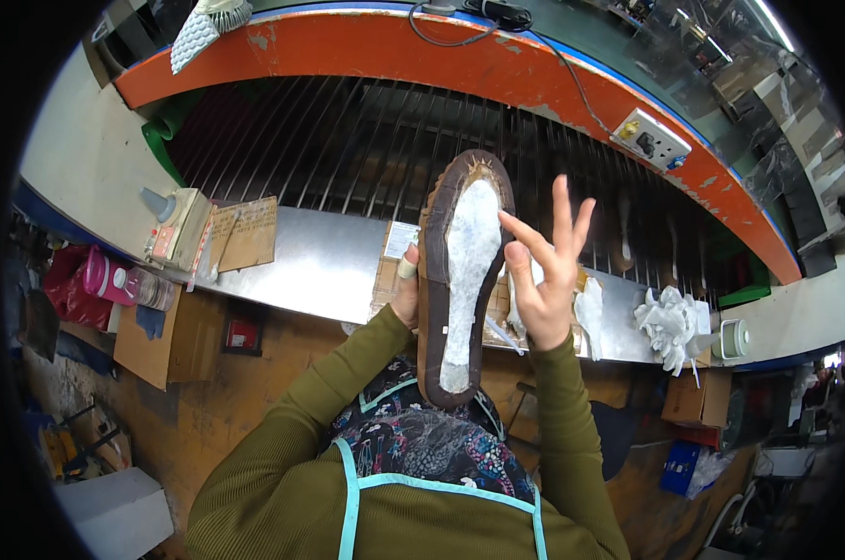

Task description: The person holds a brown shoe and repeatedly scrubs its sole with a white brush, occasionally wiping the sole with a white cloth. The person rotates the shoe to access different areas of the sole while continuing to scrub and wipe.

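Observation:
A brown shoe upper (432, 271) is held up lengthwise in front of me, its underside facing me and its toe end away. A pale grey-white fibrous pad (472, 245) covers the middle of that underside. My left hand (406, 289) grips the upper from its left side; most of its fingers are hidden behind it, and a wrap shows on the thumb. At the right edge my right hand (546, 285) is raised with its fingers spread. Its index fingertip is close to the pad's edge; whether it touches is unclear. Nothing shows in that hand.
Beyond the metal ledge (320, 271) runs a rack of dark rollers (301, 140) under an orange beam (348, 47). Cardboard (245, 233) and a small box-shaped device (180, 229) lie left. Crumpled white gloves (667, 322) lie right. A power socket (651, 140) sits on the beam.

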